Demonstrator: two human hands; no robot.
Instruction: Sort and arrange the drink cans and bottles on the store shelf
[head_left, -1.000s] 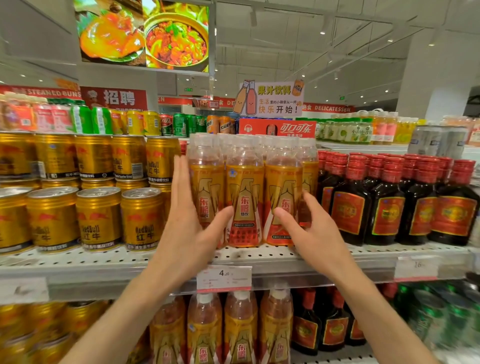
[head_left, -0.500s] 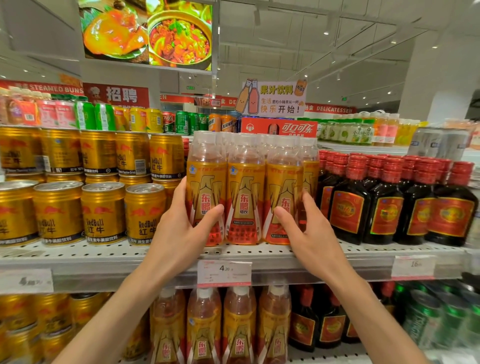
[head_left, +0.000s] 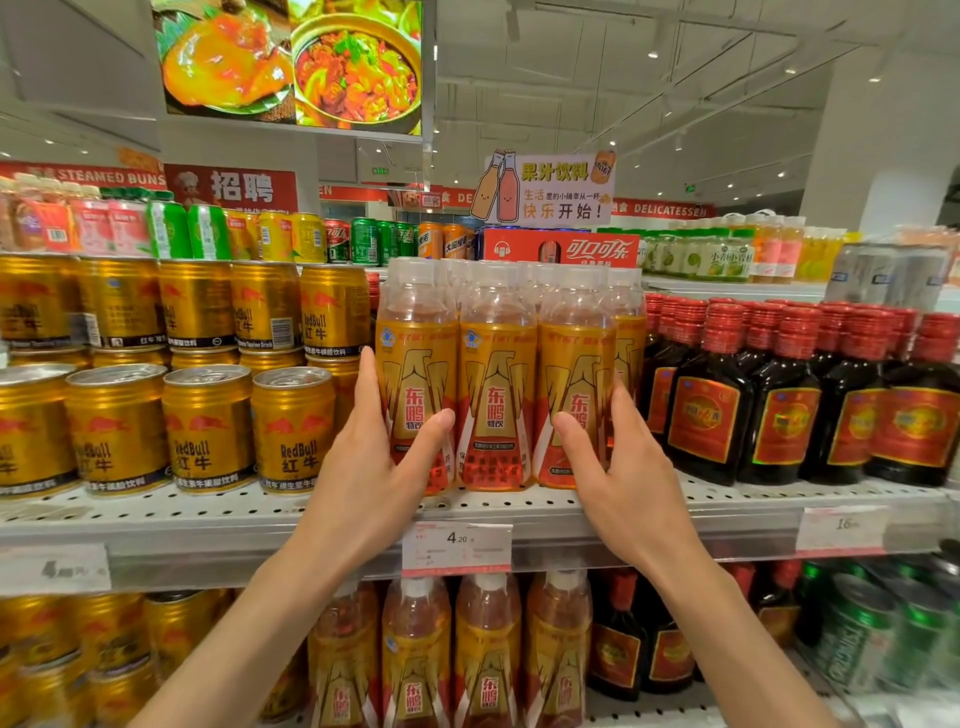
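Observation:
Three orange-labelled drink bottles stand in a front row on the white shelf (head_left: 208, 514), with more rows behind. My left hand (head_left: 374, 467) wraps the left bottle (head_left: 415, 374), thumb across its label and fingers along its left side. My right hand (head_left: 618, 478) grips the right bottle (head_left: 574, 364) the same way from the other side. The middle bottle (head_left: 496, 395) stands untouched between them. All three are upright at the shelf's front edge.
Gold Red Bull cans (head_left: 291, 431) are stacked two high just left of the bottles. Dark red-capped bottles (head_left: 779, 405) crowd the right. A 4.20 price tag (head_left: 457, 545) hangs on the shelf rail. More bottles and cans fill the shelf below.
Both hands have closed in against the outer bottles, fingers now tighter round them. The view has shifted slightly closer to the shelf.

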